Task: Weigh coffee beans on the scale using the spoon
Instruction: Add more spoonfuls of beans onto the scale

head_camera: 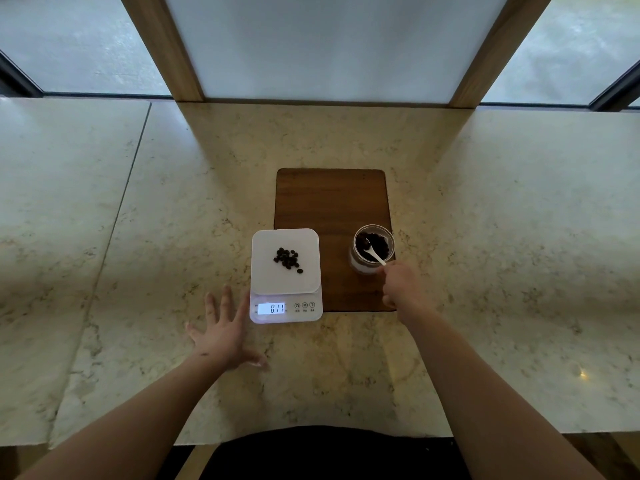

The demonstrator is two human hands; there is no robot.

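A white digital scale (266, 278) sits on the marble counter with a small pile of dark coffee beans (287, 259) on its platform; its lit display reads 011. To its right stands a clear glass jar (356, 264) of coffee beans. A white spoon (374, 252) has its bowl down among the jar's beans, and my right hand (403, 289) grips its handle at the jar's near rim. My left hand (225, 332) lies flat on the counter just left of the scale's display, fingers spread, holding nothing.
A brown wooden board (329, 199) lies under the jar and beside the scale's back half. The marble counter (485, 237) runs wide to both sides. Wooden posts (162, 46) and frosted window panes rise behind the counter's far edge.
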